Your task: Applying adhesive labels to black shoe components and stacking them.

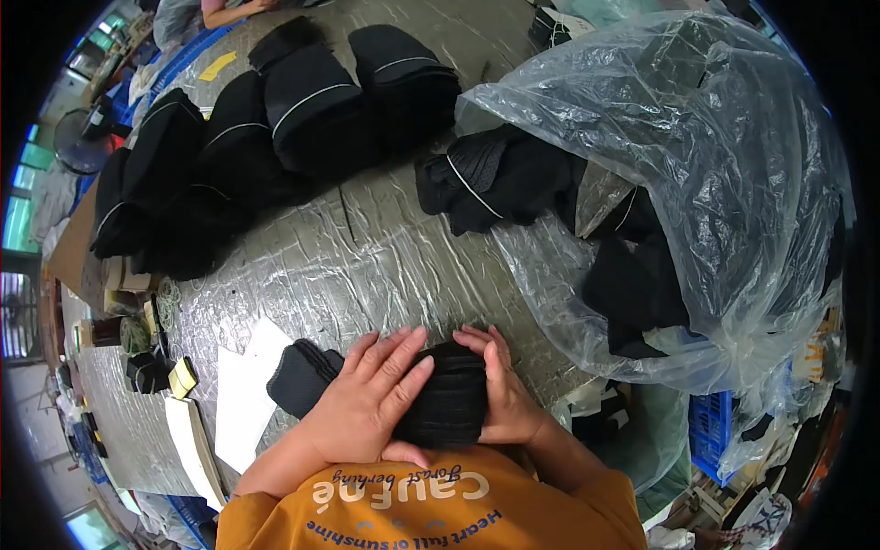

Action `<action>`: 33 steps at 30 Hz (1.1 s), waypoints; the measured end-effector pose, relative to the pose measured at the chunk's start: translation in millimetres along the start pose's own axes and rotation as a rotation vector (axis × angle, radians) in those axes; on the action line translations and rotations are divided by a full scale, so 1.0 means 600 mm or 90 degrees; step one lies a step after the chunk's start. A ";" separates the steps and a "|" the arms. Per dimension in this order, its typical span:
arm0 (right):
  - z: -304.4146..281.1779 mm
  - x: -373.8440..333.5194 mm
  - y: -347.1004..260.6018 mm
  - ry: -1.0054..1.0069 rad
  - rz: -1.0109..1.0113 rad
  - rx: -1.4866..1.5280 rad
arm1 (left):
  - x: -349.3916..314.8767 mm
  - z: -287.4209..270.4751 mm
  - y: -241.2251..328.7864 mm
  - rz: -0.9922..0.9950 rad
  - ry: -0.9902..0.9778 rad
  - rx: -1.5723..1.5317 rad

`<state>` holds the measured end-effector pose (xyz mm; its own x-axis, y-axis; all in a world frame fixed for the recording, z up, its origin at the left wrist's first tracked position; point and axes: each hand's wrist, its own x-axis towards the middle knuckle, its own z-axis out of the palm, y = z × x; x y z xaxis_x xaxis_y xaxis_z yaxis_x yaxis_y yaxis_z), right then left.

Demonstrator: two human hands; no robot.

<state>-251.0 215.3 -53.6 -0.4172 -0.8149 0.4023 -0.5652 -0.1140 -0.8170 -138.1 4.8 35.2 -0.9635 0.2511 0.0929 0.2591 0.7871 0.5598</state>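
Note:
A stack of black knit pieces that look like socks (442, 394) lies on the table close to my body. My left hand (371, 394) clasps it from above, fingers across the top and thumb at the near side. Around the stack's right end, my right hand (500, 385) is closed, its fingertips at the far corner. Left of my left hand, more black layers (301, 378) stick out, fanned like steps. Whether they belong to the same stack is hidden under the hand.
Several black bundles tied with white string (321, 115) stand at the far left. A clear plastic bag (678, 119) spreads over the right side, with another tied black bundle (500, 179) at its mouth. White sheets (246, 390) lie at left. Across the table shows another person's arm (231, 13).

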 end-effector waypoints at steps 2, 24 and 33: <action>0.002 0.002 0.000 0.003 -0.001 -0.006 | 0.006 -0.008 0.015 -0.017 -0.050 0.020; 0.015 -0.008 0.002 0.023 -0.052 -0.006 | 0.026 -0.017 0.031 -0.055 0.078 0.054; 0.016 -0.008 0.001 0.029 -0.048 0.008 | 0.052 -0.026 0.031 -0.061 0.048 0.058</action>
<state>-242.2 213.8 -59.8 -0.4059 -0.7768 0.4815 -0.5875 -0.1818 -0.7885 -164.4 18.4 61.5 -0.9855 0.1320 0.1069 0.1678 0.8544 0.4917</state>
